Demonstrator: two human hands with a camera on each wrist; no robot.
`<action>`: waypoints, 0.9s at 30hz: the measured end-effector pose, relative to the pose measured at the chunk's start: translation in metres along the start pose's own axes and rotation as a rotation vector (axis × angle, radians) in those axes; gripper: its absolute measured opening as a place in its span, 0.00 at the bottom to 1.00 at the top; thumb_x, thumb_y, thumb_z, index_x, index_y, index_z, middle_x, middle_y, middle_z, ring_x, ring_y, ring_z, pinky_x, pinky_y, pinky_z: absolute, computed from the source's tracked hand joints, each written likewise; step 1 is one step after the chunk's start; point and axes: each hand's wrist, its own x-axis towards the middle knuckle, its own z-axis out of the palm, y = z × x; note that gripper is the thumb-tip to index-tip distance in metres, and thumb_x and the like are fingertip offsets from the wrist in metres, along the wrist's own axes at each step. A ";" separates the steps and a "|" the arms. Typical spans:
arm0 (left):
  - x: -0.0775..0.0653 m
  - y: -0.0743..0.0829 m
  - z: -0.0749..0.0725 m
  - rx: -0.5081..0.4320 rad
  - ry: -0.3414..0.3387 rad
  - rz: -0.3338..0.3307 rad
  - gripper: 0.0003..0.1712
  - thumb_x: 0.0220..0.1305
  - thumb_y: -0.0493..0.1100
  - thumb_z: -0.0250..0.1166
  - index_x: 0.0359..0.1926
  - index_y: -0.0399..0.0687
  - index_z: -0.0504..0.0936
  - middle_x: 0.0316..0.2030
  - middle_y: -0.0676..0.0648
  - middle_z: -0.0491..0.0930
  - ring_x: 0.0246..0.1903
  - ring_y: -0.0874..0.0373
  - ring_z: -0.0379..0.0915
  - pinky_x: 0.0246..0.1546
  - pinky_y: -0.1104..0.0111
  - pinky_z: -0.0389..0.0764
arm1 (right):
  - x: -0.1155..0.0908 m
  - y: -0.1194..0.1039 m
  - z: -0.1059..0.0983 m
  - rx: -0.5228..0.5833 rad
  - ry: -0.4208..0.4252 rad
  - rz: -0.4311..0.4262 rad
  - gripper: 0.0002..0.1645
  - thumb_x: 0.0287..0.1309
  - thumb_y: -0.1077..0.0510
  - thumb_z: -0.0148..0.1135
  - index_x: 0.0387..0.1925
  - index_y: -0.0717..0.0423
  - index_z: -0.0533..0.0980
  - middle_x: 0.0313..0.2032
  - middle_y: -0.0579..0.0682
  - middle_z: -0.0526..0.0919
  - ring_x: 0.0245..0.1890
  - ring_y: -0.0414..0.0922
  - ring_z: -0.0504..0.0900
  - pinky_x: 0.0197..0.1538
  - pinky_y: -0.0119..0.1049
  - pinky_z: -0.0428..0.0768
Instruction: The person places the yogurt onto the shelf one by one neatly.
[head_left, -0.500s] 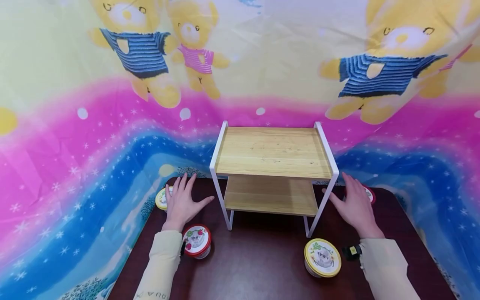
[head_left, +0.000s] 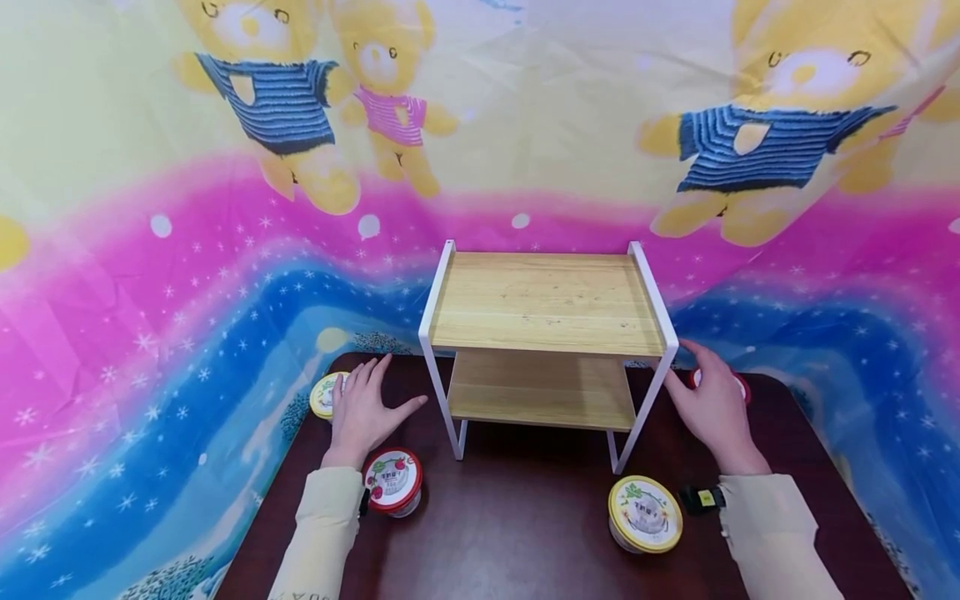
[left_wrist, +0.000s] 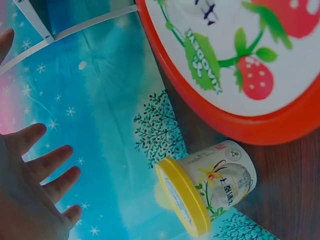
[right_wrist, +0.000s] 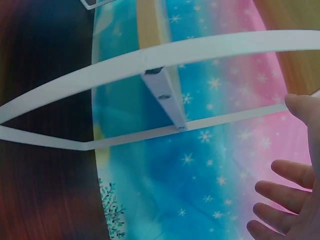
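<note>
A two-tier shelf (head_left: 555, 304) with wooden boards and a white frame stands upright at the back of the table. My left hand (head_left: 365, 412) hovers left of it, fingers spread and holding nothing. Beneath its wrist sits a red-lidded cup (head_left: 394, 479); a yellow-lidded cup (head_left: 324, 398) is partly hidden behind its fingers. My right hand (head_left: 714, 417) is at the shelf's right side, its thumb and fingertips right by the white side frame (right_wrist: 220, 45). Its fingers (right_wrist: 282, 195) are extended. A red-lidded cup (head_left: 740, 388) shows partly behind that hand.
Another yellow-lidded cup (head_left: 645, 515) stands on the dark table (head_left: 517, 525), near the right wrist. A printed cloth (head_left: 540, 125) with bears and snowflakes hangs behind the table and around its sides.
My right hand has turned and its fingers have drawn in beside the shelf's right side frame, uncovering more of the red-lidded cup. The left hand has barely moved.
</note>
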 end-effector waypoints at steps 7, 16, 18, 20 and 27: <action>-0.007 0.000 0.001 -0.020 -0.007 0.006 0.63 0.49 0.84 0.61 0.76 0.49 0.66 0.69 0.37 0.68 0.69 0.39 0.59 0.71 0.40 0.46 | -0.002 -0.008 -0.003 0.029 0.034 -0.002 0.38 0.70 0.43 0.60 0.69 0.65 0.69 0.65 0.69 0.71 0.60 0.67 0.71 0.60 0.68 0.69; -0.017 0.001 0.002 -0.036 -0.020 0.005 0.62 0.50 0.83 0.63 0.75 0.48 0.67 0.68 0.36 0.70 0.67 0.38 0.62 0.72 0.39 0.42 | -0.006 -0.021 -0.007 0.076 0.093 0.005 0.32 0.73 0.43 0.57 0.67 0.59 0.74 0.42 0.62 0.80 0.37 0.56 0.76 0.38 0.46 0.78; -0.019 0.001 0.003 -0.038 -0.020 0.001 0.61 0.50 0.82 0.63 0.75 0.49 0.67 0.67 0.36 0.70 0.67 0.38 0.62 0.72 0.40 0.43 | -0.007 -0.024 -0.009 0.107 0.089 0.021 0.32 0.73 0.43 0.57 0.67 0.59 0.74 0.54 0.63 0.80 0.48 0.61 0.78 0.48 0.56 0.80; -0.022 0.001 0.004 -0.042 -0.027 -0.005 0.61 0.49 0.82 0.64 0.75 0.49 0.67 0.67 0.37 0.70 0.67 0.38 0.62 0.72 0.40 0.44 | -0.007 -0.026 -0.010 0.134 0.086 0.035 0.32 0.73 0.42 0.56 0.68 0.58 0.74 0.62 0.63 0.77 0.56 0.64 0.76 0.56 0.65 0.75; -0.034 0.001 0.006 -0.051 -0.052 -0.019 0.62 0.49 0.83 0.63 0.75 0.49 0.66 0.67 0.37 0.70 0.66 0.38 0.63 0.70 0.39 0.51 | -0.009 -0.031 -0.012 0.174 0.086 0.053 0.32 0.74 0.41 0.55 0.67 0.57 0.74 0.61 0.62 0.78 0.57 0.62 0.78 0.56 0.64 0.75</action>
